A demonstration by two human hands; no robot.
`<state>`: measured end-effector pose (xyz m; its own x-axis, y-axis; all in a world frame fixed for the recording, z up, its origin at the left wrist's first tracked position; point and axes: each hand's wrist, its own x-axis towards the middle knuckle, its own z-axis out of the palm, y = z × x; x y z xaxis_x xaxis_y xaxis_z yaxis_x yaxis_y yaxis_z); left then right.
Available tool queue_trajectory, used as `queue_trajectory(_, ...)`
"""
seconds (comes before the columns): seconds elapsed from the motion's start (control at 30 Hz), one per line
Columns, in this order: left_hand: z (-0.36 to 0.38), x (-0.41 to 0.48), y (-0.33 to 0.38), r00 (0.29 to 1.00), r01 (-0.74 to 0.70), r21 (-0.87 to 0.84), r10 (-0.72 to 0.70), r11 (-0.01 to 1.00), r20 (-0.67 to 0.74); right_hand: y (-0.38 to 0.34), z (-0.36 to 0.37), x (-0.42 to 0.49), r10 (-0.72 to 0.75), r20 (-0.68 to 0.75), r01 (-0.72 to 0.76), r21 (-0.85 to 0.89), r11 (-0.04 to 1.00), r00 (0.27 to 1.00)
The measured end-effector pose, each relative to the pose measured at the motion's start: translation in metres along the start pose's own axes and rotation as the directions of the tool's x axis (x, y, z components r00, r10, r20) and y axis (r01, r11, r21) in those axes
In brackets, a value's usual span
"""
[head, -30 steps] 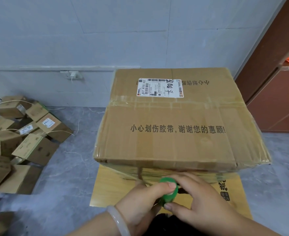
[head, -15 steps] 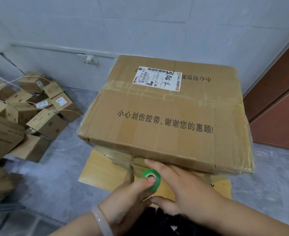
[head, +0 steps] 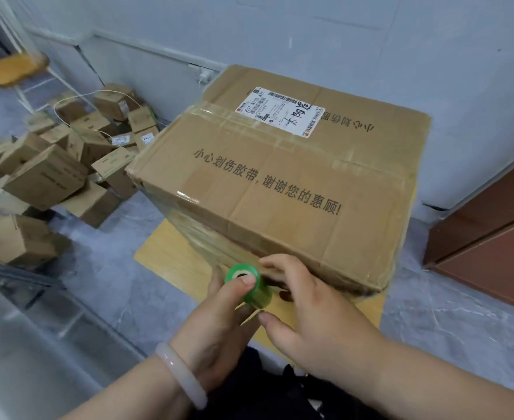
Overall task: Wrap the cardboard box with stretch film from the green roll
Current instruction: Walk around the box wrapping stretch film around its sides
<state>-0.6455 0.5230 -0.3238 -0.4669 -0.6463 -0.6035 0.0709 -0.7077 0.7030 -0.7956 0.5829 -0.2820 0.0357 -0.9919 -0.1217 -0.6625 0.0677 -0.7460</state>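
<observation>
My left hand (head: 216, 316) grips the small green roll of stretch film (head: 248, 286), thumb capping its upper end, held against the lower near edge of the large brown cardboard box (head: 280, 183). My right hand (head: 310, 316) is open, fingers spread, forefinger touching the box's front face beside the roll. Glossy clear film (head: 189, 228) already bands the near-left side; I judge the wrap partly done, with more turns left and the top bare. The box sits on a pale wooden board (head: 161, 262) on a grey marbled floor (head: 107, 268); small cartons (head: 52, 183) heap to the left by the pale tiled wall (head: 340, 31), a reddish-brown cabinet (head: 492, 237) to the right.
</observation>
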Motion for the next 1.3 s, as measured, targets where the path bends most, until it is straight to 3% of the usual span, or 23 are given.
queue_trajectory(0.17, 0.012, -0.007, -0.013, 0.998, -0.027, -0.023, 0.026, 0.999, -0.057, 0.008, -0.006, -0.013, -0.062, 0.029, 0.065, -0.109, 0.992, 0.998)
queue_trajectory(0.4, 0.045, -0.013, -0.022, 0.987, -0.084, -0.05, 0.076, 0.995, -0.143, 0.016, -0.005, -0.028, -0.02, -0.047, 0.022, 0.034, 0.999, 0.999)
queue_trajectory(0.63, 0.07, -0.023, -0.025, 0.978, -0.082, -0.059, 0.069, 0.995, -0.197, 0.031, -0.014, -0.046, -0.059, -0.048, 0.057, -0.03, 0.998, 0.997)
queue_trajectory(0.83, 0.091, -0.026, -0.032, 0.961, -0.066, -0.086, 0.04, 0.994, -0.273, 0.038, -0.018, -0.06, -0.047, -0.127, 0.051, 0.025, 0.998, 0.991)
queue_trajectory(1.07, 0.115, -0.022, -0.035, 0.963, -0.094, -0.18, 0.044, 0.979, -0.267, 0.046, -0.03, -0.073, -0.019, -0.22, 0.026, 0.03, 0.999, 0.975)
queue_trajectory(1.3, 0.118, -0.013, -0.046, 0.976, -0.091, -0.16, 0.056, 0.983, -0.212, 0.055, -0.03, -0.082, -0.035, -0.273, 0.043, 0.021, 0.999, 0.961)
